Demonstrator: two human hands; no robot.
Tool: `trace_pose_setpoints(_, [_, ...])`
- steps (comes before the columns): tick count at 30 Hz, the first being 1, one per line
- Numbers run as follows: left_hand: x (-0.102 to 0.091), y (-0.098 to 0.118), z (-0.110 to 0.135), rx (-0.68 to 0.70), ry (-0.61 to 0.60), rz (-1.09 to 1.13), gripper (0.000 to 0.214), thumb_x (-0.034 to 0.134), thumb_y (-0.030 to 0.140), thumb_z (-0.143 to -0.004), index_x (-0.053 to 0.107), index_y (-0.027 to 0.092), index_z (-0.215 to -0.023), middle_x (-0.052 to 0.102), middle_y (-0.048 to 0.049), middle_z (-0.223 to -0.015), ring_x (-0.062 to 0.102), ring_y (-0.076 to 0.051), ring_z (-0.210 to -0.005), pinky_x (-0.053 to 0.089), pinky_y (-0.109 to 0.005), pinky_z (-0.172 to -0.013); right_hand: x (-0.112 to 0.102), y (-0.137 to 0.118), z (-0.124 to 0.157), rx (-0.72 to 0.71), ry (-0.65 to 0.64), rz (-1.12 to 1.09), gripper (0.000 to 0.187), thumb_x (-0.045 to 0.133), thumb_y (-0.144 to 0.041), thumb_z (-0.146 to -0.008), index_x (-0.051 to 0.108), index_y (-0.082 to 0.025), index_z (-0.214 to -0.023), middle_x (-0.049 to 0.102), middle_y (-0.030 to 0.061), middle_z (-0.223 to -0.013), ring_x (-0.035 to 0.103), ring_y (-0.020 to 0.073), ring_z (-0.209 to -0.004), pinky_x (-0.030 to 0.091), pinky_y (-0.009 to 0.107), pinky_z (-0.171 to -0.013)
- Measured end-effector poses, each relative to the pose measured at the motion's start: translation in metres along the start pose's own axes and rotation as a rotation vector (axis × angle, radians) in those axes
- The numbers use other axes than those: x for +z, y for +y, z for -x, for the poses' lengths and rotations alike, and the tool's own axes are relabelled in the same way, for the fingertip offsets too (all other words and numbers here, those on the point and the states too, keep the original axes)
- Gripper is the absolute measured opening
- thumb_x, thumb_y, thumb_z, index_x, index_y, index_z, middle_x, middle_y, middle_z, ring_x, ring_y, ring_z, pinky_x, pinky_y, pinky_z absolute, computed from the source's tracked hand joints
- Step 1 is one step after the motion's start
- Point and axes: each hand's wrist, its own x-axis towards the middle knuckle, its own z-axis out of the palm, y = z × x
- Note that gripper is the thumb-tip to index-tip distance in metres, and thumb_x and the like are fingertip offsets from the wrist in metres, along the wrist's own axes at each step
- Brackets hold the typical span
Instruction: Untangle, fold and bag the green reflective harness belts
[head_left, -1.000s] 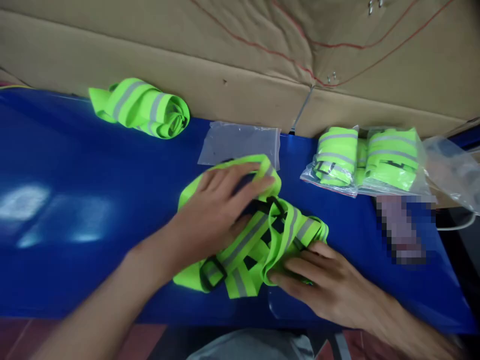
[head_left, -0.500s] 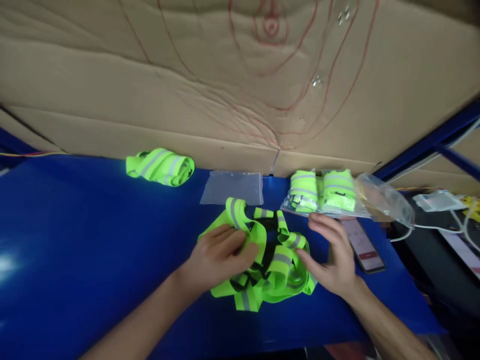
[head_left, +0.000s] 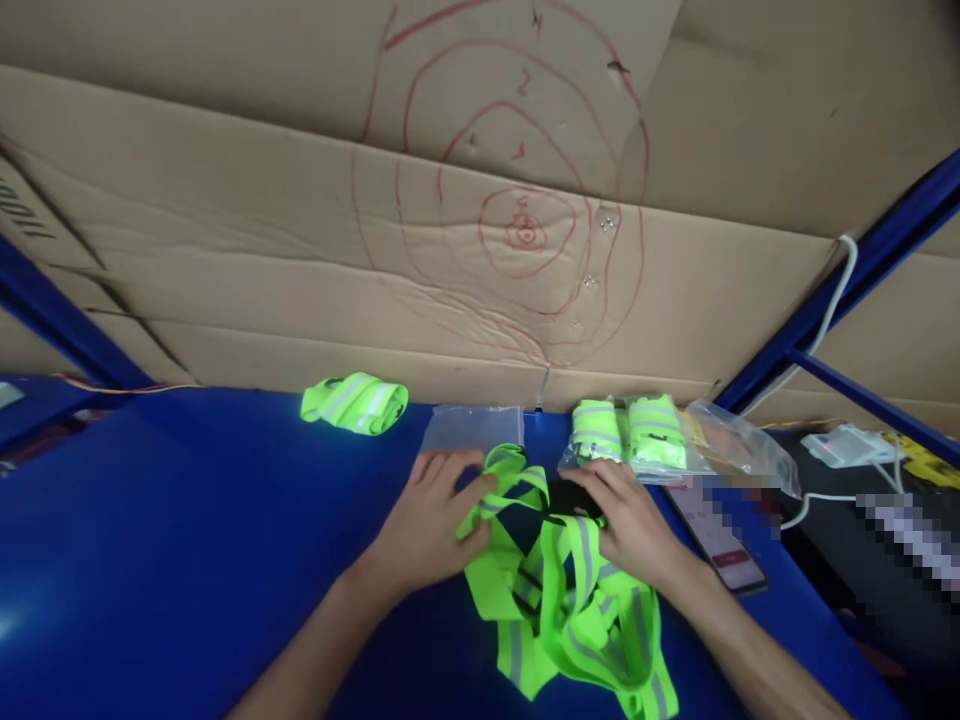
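Note:
A neon green reflective strap vest (head_left: 559,595) with grey stripes and black buckles lies loose on the blue table (head_left: 187,560), trailing toward the near edge. My left hand (head_left: 431,525) rests on its left side, fingers closed over a strap loop. My right hand (head_left: 626,520) grips the top right part near a black buckle. An empty clear plastic bag (head_left: 472,428) lies just beyond the vest.
A rolled green vest (head_left: 356,402) sits at the back left. Two bagged vests (head_left: 630,435) and a loose clear bag (head_left: 739,455) lie at the back right. A phone (head_left: 716,540) lies right of my right hand. Cardboard (head_left: 480,200) with red circles forms the back wall.
The head has tilted up, showing more cardboard. The vest has been pulled open and stretched toward me. My right hand moved from beside the vest onto its top part.

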Motion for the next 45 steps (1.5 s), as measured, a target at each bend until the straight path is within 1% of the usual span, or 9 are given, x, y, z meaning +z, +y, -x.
trace_pose_setpoints(5, [-0.004,0.054,-0.021,0.212,0.179,0.186,0.036,0.051,0.026,-0.089,0.061,0.021,-0.123,0.064,-0.0135,-0.133,0.057,-0.029,-0.130,0.044,-0.046,-0.111,0.023,-0.013,0.015,-0.081,0.174,0.205,0.046,0.062,-0.011,-0.088,0.060,-0.016,-0.134,0.067,0.0137,-0.110,0.062,0.0308,-0.104,0.053,0.048,-0.090])
trace_pose_setpoints(6, [-0.001,0.067,-0.028,0.218,0.097,0.201,0.038,0.053,0.031,-0.093,0.059,0.021,-0.129,0.065,-0.0127,-0.135,0.058,-0.028,-0.132,0.045,-0.046,-0.113,0.025,-0.016,0.015,-0.083,0.225,0.189,0.043,0.060,-0.012,-0.089,0.060,-0.018,-0.131,0.066,0.0136,-0.113,0.061,0.0316,-0.110,0.053,0.050,-0.094])
trace_pose_setpoints(9, [0.011,0.088,-0.044,-0.040,-0.220,0.204,0.051,0.063,0.044,-0.095,0.054,0.019,-0.138,0.065,-0.0149,-0.138,0.066,-0.031,-0.121,0.056,-0.047,-0.101,0.026,-0.020,0.015,-0.017,0.282,0.084,0.045,0.058,-0.010,-0.083,0.058,-0.020,-0.127,0.062,0.0148,-0.126,0.058,0.0330,-0.122,0.053,0.052,-0.101])
trace_pose_setpoints(12, [0.024,0.080,-0.040,-0.244,-0.411,0.189,0.062,0.074,0.044,-0.090,0.050,0.018,-0.140,0.070,-0.0152,-0.128,0.072,-0.033,-0.104,0.061,-0.050,-0.086,0.024,-0.019,0.014,0.067,0.135,0.001,0.058,0.063,-0.005,-0.075,0.054,-0.018,-0.131,0.061,0.0181,-0.130,0.062,0.0354,-0.121,0.057,0.053,-0.098])
trace_pose_setpoints(15, [0.035,0.062,-0.023,-0.294,-0.468,0.234,0.054,0.078,0.034,-0.084,0.056,0.021,-0.132,0.071,-0.0114,-0.121,0.072,-0.032,-0.102,0.061,-0.051,-0.086,0.026,-0.021,0.016,0.043,0.028,-0.075,0.066,0.068,-0.007,-0.080,0.048,-0.019,-0.141,0.063,0.0191,-0.132,0.062,0.0365,-0.125,0.056,0.056,-0.100])
trace_pose_setpoints(22, [0.042,0.047,-0.011,-0.272,-0.336,0.269,0.061,0.078,0.023,-0.078,0.057,0.026,-0.134,0.071,-0.0083,-0.123,0.071,-0.031,-0.105,0.059,-0.050,-0.090,0.024,-0.018,0.021,0.071,-0.028,-0.250,0.063,0.066,-0.026,-0.098,0.035,-0.023,-0.154,0.062,0.0170,-0.141,0.061,0.0312,-0.132,0.056,0.053,-0.106])
trace_pose_setpoints(30, [0.035,0.045,-0.015,-0.299,-0.397,0.512,0.059,0.077,0.026,-0.074,0.057,0.025,-0.130,0.070,-0.0073,-0.125,0.069,-0.030,-0.108,0.055,-0.046,-0.093,0.016,-0.014,0.024,0.009,-0.050,-0.260,0.065,0.066,-0.033,-0.101,0.034,-0.026,-0.158,0.064,0.0153,-0.137,0.063,0.0300,-0.125,0.057,0.049,-0.103])
trace_pose_setpoints(36, [0.038,0.048,-0.016,-0.358,-0.401,0.575,0.025,0.065,0.017,-0.078,0.060,0.022,-0.102,0.071,-0.0011,-0.091,0.068,-0.021,-0.081,0.049,-0.031,-0.068,0.019,-0.015,0.024,-0.008,-0.110,-0.297,0.065,0.067,-0.033,-0.100,0.035,-0.028,-0.157,0.064,0.0148,-0.138,0.063,0.0300,-0.126,0.058,0.047,-0.103])
trace_pose_setpoints(45, [0.044,0.046,-0.006,-0.232,-0.274,0.450,0.014,0.069,0.019,-0.079,0.059,0.022,-0.088,0.071,0.0029,-0.076,0.066,-0.016,-0.063,0.040,-0.028,-0.055,0.019,-0.018,0.023,0.079,-0.162,-0.337,0.086,0.078,-0.054,-0.089,0.034,-0.028,-0.159,0.064,0.0132,-0.135,0.066,0.0278,-0.124,0.060,0.040,-0.101])
